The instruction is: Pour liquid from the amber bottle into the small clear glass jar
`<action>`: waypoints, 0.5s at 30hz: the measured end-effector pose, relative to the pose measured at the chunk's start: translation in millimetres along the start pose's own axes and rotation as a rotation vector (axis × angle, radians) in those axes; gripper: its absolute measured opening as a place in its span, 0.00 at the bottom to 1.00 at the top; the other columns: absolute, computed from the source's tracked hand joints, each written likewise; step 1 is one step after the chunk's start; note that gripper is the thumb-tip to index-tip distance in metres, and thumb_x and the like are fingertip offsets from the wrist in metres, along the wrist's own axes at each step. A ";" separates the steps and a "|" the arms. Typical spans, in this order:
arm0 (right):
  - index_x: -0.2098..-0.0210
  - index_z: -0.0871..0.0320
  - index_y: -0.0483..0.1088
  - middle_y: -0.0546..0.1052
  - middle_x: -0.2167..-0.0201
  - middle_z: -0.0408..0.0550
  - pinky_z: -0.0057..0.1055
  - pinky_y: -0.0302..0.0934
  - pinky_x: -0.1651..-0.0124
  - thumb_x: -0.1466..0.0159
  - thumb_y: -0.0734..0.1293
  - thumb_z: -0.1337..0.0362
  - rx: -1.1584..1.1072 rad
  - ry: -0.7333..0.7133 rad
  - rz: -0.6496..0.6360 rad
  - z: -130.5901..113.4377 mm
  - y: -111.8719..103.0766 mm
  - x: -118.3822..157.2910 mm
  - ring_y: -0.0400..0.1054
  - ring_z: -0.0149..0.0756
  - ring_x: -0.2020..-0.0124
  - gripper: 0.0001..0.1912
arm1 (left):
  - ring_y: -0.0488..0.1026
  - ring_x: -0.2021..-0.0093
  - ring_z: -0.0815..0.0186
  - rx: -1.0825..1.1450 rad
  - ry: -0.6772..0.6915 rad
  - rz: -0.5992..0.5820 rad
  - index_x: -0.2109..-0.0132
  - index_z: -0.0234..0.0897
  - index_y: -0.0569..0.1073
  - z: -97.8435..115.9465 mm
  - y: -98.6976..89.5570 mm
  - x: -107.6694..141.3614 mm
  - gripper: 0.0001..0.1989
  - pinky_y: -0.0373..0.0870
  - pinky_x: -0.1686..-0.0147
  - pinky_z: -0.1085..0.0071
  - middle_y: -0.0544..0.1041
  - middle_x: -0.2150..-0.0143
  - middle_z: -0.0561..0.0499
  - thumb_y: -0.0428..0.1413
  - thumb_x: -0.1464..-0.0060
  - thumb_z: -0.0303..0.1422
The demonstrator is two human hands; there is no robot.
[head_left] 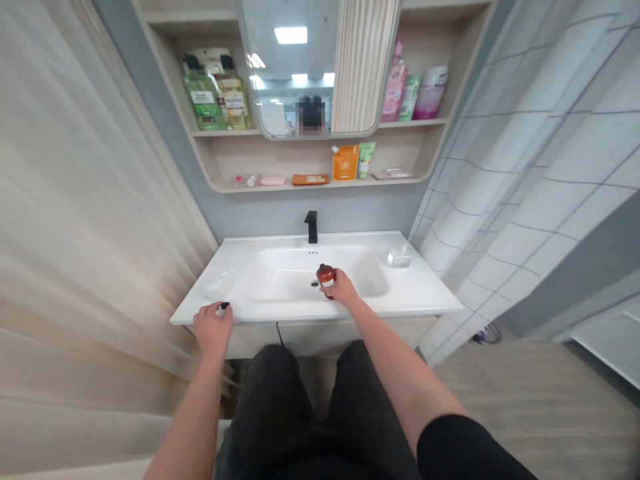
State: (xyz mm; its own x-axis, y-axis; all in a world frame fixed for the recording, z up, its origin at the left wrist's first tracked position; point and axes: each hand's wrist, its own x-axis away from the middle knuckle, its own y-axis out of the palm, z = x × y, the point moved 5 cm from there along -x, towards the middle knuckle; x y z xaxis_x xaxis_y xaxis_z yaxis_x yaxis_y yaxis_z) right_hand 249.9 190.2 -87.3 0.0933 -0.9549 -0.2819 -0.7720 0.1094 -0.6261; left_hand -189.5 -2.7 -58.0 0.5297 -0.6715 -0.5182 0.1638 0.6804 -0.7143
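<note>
My right hand [341,288] is wrapped round a reddish-brown bottle [327,273] with a pale label and holds it over the sink basin [280,277]. The bottle tilts, its dark neck pointing away from me. Whether its mouth is uncovered cannot be made out. At the counter's front left edge, my left hand [213,325] is closed round a small black cap [225,305] with something whitish beneath it. Most of that piece is hidden by the fingers. Just beyond the left hand, a clear plastic item [220,283] lies on the white counter [240,250].
A black faucet [312,228] stands behind the basin. On the right of the counter is a clear container [399,257]. Above hangs a shelf unit [280,188] with a mirror [300,73], green mouthwash [204,97], an orange pouch [345,163] and several other toiletries. Curtains flank both sides.
</note>
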 end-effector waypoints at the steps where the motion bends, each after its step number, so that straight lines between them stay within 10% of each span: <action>1: 0.52 0.54 0.71 0.81 0.52 0.52 0.41 0.70 0.46 0.49 0.83 0.54 -0.004 -0.001 -0.009 0.1 0.6 0.5 0.77 0.50 0.51 0.30 | 0.75 0.46 0.42 -0.053 -0.014 -0.004 0.46 0.36 0.83 -1.2 1.0 2.1 0.21 0.70 0.42 0.48 0.81 0.47 0.35 0.57 0.35 0.45; 9: 0.50 0.53 0.71 0.81 0.51 0.51 0.42 0.71 0.46 0.48 0.83 0.56 0.008 -0.024 -0.006 -1.4 0.5 3.4 0.78 0.50 0.51 0.30 | 0.71 0.40 0.37 -0.105 -0.117 0.039 0.37 0.35 0.78 6.6 8.1 12.2 0.26 0.67 0.40 0.40 0.79 0.43 0.32 0.58 0.34 0.46; 15: 0.50 0.54 0.72 0.81 0.51 0.52 0.43 0.72 0.46 0.48 0.83 0.56 -0.015 -0.027 -0.009 -0.2 0.5 1.7 0.78 0.51 0.51 0.30 | 0.69 0.31 0.39 -0.005 -0.161 0.124 0.28 0.28 0.63 1.3 -9.1 -36.2 0.42 0.63 0.29 0.44 0.74 0.34 0.29 0.64 0.38 0.51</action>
State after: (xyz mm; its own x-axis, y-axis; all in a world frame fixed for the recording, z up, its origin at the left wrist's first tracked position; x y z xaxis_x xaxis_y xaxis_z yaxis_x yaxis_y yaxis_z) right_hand 249.5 188.6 -88.0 0.1167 -0.9479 -0.2963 -0.7805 0.0970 -0.6176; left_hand -209.1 15.8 -32.2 0.6720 -0.5269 -0.5203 0.0854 0.7531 -0.6523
